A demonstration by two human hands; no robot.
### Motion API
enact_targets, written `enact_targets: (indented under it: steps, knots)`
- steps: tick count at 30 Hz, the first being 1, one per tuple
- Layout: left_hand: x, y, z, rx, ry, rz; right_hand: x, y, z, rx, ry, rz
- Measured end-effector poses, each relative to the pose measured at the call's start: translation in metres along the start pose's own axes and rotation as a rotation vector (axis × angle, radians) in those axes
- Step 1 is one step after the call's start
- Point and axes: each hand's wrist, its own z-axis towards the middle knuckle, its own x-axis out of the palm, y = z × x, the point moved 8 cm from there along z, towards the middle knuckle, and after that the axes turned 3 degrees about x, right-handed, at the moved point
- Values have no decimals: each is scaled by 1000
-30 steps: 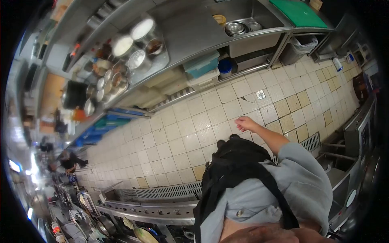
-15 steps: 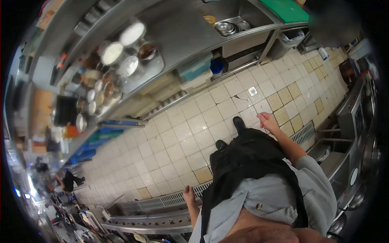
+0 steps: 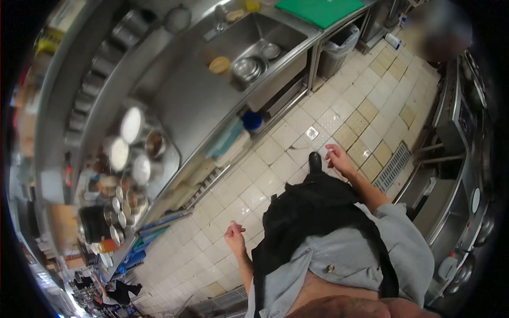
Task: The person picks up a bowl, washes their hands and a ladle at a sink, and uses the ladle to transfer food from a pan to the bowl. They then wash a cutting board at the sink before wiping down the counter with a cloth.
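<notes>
My left hand [image 3: 235, 238] hangs over the tiled floor at my left side, holding nothing, its fingers loosely curled and partly apart. On the other side, my right hand [image 3: 339, 159] is held forward over the tiles, also bare, with the fingers half bent and apart. Between them is the black apron [image 3: 307, 212] over my grey shirt, and one black shoe [image 3: 315, 162] shows ahead of it. Neither hand touches any object. Nearest to the right hand are the floor drain cover [image 3: 312, 132] and the floor grate [image 3: 393, 167].
Along the left runs a steel counter [image 3: 185, 106] with metal containers of white contents [image 3: 132, 125]. Its sink [image 3: 289, 40] holds metal bowls [image 3: 247, 69]. A green board [image 3: 321, 9] and lined bin [image 3: 339, 50] stand beyond. Cooking equipment [image 3: 450, 111] lines the right. Another person [image 3: 119, 292] is far left.
My view has moved forward along the aisle and turned, so the sink and bin appear closer. My left hand has swung forward; one shoe has gone out of sight under the apron.
</notes>
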Motion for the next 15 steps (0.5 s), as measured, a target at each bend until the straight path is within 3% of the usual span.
enact_targets:
  steps: [2, 4, 5, 6, 8, 10, 15]
  knots:
    - [30, -34, 18, 1, -30, -24, -21, 18, 31, -36, 16, -11]
    - [53, -94, 31, 547, -344, -13, -49, 41, 69, -82, 26, -7]
    - [73, -119, 35, 419, -310, -176, -61, 53, 87, -122, 35, -5]
    - [87, -148, 43, 411, -316, -171, -74, 64, 103, -116, 44, -6]
    - [125, -194, 65, 345, -21, -21, -103, 82, 129, -56, -20, -11]
    - [154, -248, 85, 333, 79, 116, -122, 89, 158, -17, -22, 4]
    - [223, -386, 144, 658, 32, 170, -159, 72, 180, 184, -215, 334]
